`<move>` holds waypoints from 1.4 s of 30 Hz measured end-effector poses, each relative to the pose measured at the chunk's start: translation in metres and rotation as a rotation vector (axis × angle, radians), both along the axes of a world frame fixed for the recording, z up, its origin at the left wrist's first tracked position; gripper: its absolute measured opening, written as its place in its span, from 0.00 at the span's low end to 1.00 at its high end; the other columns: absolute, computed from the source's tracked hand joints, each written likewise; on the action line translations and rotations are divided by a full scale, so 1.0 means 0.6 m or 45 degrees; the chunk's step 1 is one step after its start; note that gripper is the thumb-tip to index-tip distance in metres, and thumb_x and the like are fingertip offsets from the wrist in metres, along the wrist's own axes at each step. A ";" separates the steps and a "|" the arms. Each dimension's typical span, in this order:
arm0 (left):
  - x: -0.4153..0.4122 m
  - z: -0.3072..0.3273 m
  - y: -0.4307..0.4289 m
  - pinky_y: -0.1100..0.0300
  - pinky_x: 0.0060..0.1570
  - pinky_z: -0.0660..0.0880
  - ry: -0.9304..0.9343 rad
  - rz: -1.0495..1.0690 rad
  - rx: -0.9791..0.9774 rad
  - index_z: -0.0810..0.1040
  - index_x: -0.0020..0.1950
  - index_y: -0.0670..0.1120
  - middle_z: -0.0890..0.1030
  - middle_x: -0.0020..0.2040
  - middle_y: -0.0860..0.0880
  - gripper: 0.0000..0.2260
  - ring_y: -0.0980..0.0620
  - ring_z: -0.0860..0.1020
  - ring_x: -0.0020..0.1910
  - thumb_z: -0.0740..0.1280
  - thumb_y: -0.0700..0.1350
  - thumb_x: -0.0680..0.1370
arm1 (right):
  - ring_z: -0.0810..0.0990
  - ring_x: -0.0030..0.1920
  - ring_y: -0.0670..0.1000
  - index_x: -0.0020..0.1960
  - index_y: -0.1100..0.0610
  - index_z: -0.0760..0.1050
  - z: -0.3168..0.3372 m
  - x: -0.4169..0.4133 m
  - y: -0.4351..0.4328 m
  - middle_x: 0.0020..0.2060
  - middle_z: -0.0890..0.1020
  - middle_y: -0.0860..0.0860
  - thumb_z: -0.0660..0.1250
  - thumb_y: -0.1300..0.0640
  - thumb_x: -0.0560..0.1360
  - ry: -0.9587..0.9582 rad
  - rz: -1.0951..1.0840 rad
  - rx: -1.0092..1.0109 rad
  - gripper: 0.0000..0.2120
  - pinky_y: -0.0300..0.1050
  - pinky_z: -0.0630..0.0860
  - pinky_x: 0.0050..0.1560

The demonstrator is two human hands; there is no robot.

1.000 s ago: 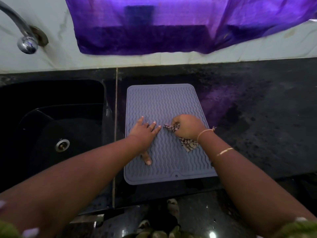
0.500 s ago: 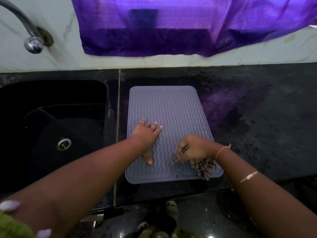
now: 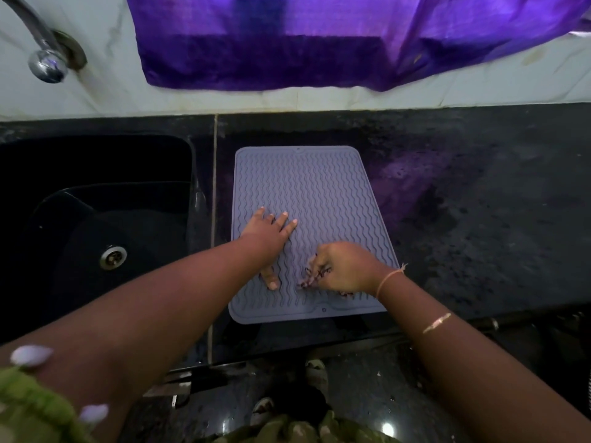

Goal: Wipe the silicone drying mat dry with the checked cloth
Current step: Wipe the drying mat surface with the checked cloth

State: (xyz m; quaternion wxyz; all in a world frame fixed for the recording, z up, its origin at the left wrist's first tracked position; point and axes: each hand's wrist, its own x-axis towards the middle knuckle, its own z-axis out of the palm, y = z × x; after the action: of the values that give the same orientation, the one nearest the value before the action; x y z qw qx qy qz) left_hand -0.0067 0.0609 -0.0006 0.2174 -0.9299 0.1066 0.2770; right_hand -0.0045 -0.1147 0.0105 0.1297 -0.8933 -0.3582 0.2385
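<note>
Right hand (image 3: 343, 268): clenched around the checked cloth (image 3: 315, 278), bunched small, only some patterned edges visible under the fingers and at the wrist side. Pressed down on the near right part of the silicone drying mat (image 3: 307, 193), close to its front edge.

Left hand (image 3: 270, 233): released, flat, fingers spread, palm on the near left part of the mat, thumb pointing back toward the body. Grasping nothing, seemingly only pinning the mat down.

Mat: grey, rectangular, covered with wavy ridges. Lying flat on the dark tabletop (image 3: 479, 219), just beside the black sink (image 3: 96, 193) on the left. Long axis running away from the body toward the wall, short edges at near and far ends, ridges running along the same direction. Far half uncovered by either hand.

Handling, as a judgement: cloth soft and light, best held bunched in the fist, as now, so that pressure goes into the grooves. Mat thin and floppy, probably sliding easily on a wet stone top, so better held by flat pressure than by pinching an edge. Strokes along the ridges likely to dry the grooves better than strokes across them. Wetness of the surface not possible to tell from this view.
</note>
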 end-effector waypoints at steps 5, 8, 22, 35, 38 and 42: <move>0.001 -0.003 -0.001 0.45 0.74 0.40 0.039 -0.030 0.082 0.30 0.76 0.44 0.37 0.78 0.42 0.64 0.41 0.44 0.78 0.71 0.71 0.61 | 0.78 0.46 0.53 0.45 0.55 0.82 0.015 -0.011 -0.018 0.44 0.81 0.49 0.68 0.58 0.70 0.057 0.135 -0.247 0.06 0.47 0.77 0.47; 0.002 -0.004 0.003 0.44 0.74 0.40 0.048 -0.025 0.065 0.30 0.76 0.45 0.36 0.78 0.42 0.65 0.41 0.44 0.78 0.71 0.71 0.60 | 0.80 0.46 0.53 0.46 0.56 0.83 0.023 0.003 -0.027 0.46 0.83 0.52 0.68 0.58 0.69 0.117 0.063 -0.399 0.07 0.42 0.75 0.42; 0.015 -0.007 -0.023 0.44 0.74 0.39 0.126 0.090 0.239 0.26 0.74 0.45 0.33 0.77 0.43 0.62 0.41 0.42 0.77 0.71 0.68 0.64 | 0.70 0.59 0.59 0.56 0.48 0.76 0.000 -0.029 0.016 0.57 0.71 0.53 0.65 0.51 0.74 -0.228 0.062 -0.276 0.11 0.53 0.74 0.54; 0.009 -0.002 -0.019 0.45 0.75 0.42 0.095 0.037 0.214 0.29 0.75 0.44 0.35 0.77 0.42 0.61 0.40 0.44 0.77 0.70 0.69 0.65 | 0.73 0.56 0.57 0.48 0.51 0.78 0.025 0.012 -0.044 0.48 0.72 0.49 0.65 0.55 0.73 -0.237 -0.310 -0.125 0.05 0.50 0.73 0.53; 0.008 -0.003 -0.020 0.45 0.75 0.43 0.079 0.039 0.218 0.29 0.75 0.44 0.36 0.78 0.43 0.58 0.41 0.45 0.78 0.70 0.66 0.68 | 0.74 0.56 0.57 0.50 0.50 0.80 0.025 0.006 -0.008 0.49 0.75 0.51 0.66 0.53 0.72 -0.158 -0.213 -0.024 0.08 0.51 0.74 0.54; 0.009 -0.003 -0.020 0.45 0.75 0.43 0.071 0.041 0.202 0.30 0.76 0.44 0.36 0.77 0.42 0.55 0.40 0.45 0.78 0.68 0.65 0.71 | 0.71 0.59 0.58 0.58 0.49 0.77 0.010 -0.029 0.030 0.57 0.73 0.53 0.64 0.50 0.75 -0.186 -0.023 -0.275 0.12 0.54 0.71 0.55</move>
State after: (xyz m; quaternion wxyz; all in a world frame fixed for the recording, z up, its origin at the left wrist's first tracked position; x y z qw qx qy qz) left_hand -0.0013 0.0490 -0.0021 0.2829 -0.9032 0.0754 0.3137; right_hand -0.0219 -0.0970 0.0162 0.0085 -0.9203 -0.3308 0.2085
